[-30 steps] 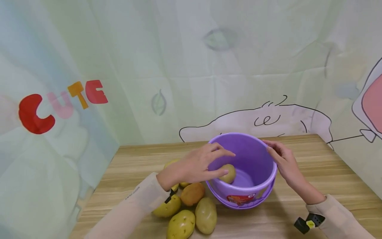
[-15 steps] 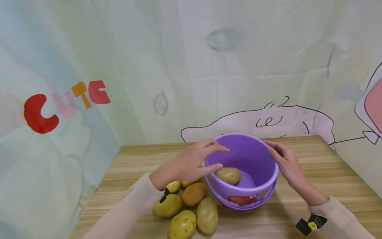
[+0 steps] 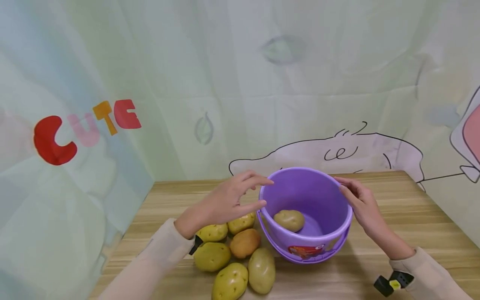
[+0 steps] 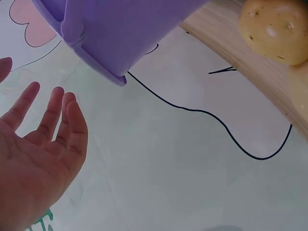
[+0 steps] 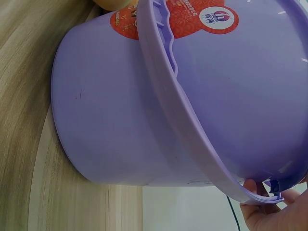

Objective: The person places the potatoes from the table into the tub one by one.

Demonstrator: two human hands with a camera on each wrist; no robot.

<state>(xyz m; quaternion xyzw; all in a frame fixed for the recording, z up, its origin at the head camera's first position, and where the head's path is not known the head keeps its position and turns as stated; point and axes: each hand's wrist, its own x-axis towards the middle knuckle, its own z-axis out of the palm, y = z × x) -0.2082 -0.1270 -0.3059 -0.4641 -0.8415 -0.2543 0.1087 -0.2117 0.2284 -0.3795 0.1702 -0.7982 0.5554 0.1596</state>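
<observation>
A purple bucket [image 3: 305, 241] stands upright on the table, with one potato [image 3: 289, 220] lying inside at its bottom left. My left hand [image 3: 228, 198] hovers just left of the bucket's rim, fingers apart and nothing in them; the left wrist view shows the empty palm [image 4: 43, 159] below the bucket [image 4: 120, 33]. At the right side, my right hand [image 3: 363, 204] holds the rim between thumb and fingers, which the right wrist view also shows at the edge of the bucket [image 5: 110, 106]. Several potatoes [image 3: 261, 271] lie left of the bucket, one of them orange-brown [image 3: 245, 243].
The wooden table [image 3: 393, 208] reaches back to a curtain [image 3: 240, 83] printed with cartoon drawings and coloured letters. The bucket's handle [image 3: 339, 246] hangs down around its front. A black strap [image 3: 393, 283] is on my right wrist.
My left hand has moved left out of the bucket's opening. The potato inside, partly covered by that hand before, now shows fully. My right hand keeps its hold on the rim.
</observation>
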